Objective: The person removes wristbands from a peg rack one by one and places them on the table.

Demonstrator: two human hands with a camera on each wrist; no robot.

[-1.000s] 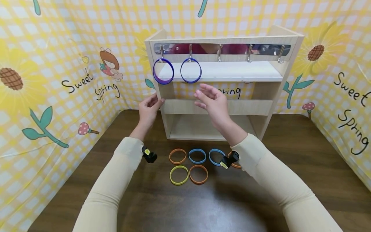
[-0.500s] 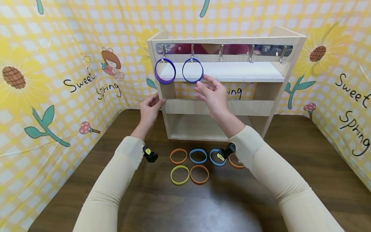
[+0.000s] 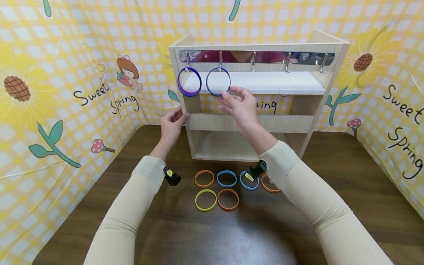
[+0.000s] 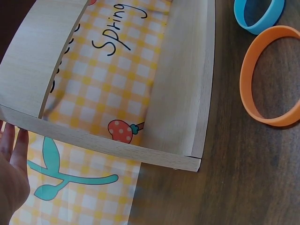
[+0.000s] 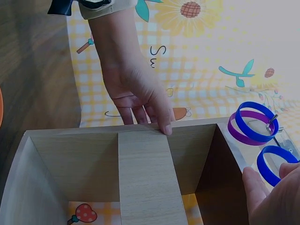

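A blue silicone wristband point(image 3: 208, 82) hangs from the second hook of a wooden hook rack point(image 3: 285, 123). My right hand point(image 3: 243, 108) pinches its lower right edge between thumb and fingers; the right wrist view shows this hand point(image 5: 279, 197) partly cut off. On the first hook hang a blue wristband point(image 5: 246, 104) and a purple wristband point(image 5: 236, 133). My left hand point(image 3: 170, 127) holds the rack's left side, its thumb at the front edge and its fingers against the outer face. In the left wrist view only part of that hand point(image 4: 14, 173) shows.
Before the rack on the brown table point(image 3: 185, 235) lie an orange wristband point(image 3: 197, 183), a light blue wristband point(image 3: 226, 186), another light blue wristband point(image 3: 243, 184), a yellow wristband point(image 3: 205, 210) and more orange ones. Three bare hooks point(image 3: 254, 62) are to the right.
My right hand has risen to the blue wristband on the second hook and taken hold of it. The band's lower part has shifted slightly left. The left hand stays at the rack.
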